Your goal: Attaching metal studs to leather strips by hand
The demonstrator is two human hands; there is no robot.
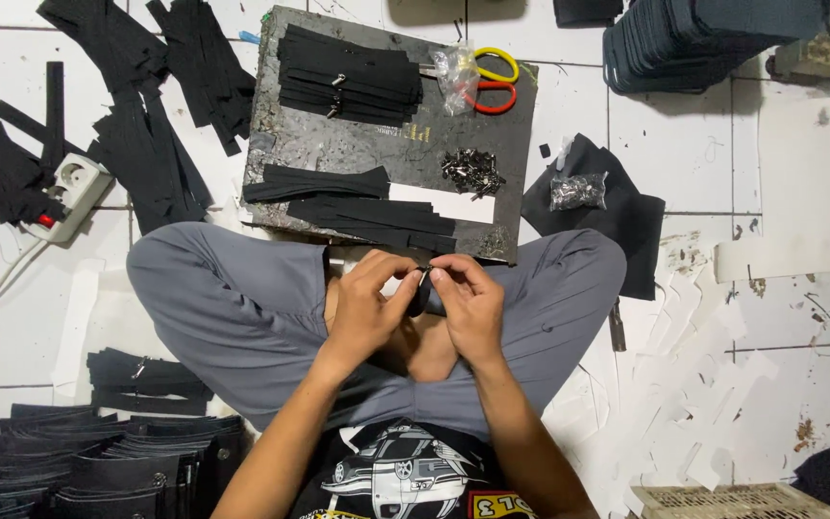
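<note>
Both hands meet at the centre of the view, above the crossed legs in grey trousers. At about 8 o'clock, stacks of black cut pieces lie on the tiled floor. At 10 o'clock a white power strip rests among loose black fabric strips. Left hand has its fingers pressed together on a small black strap piece, and the right hand pinches the same piece from the other side, so the two hands touch at the fingertips. I cannot tell the exact shape of this piece, because the fingers hide most of it. At 12 o'clock, just beyond the hands, a dark work board lies on the floor and carries folded black strips, a small heap of metal rivets and scissors with yellow and red handles. At 1 o'clock a small clear bag of metal parts sits on black cloth. At 4 o'clock white paper scraps cover the floor.
</note>
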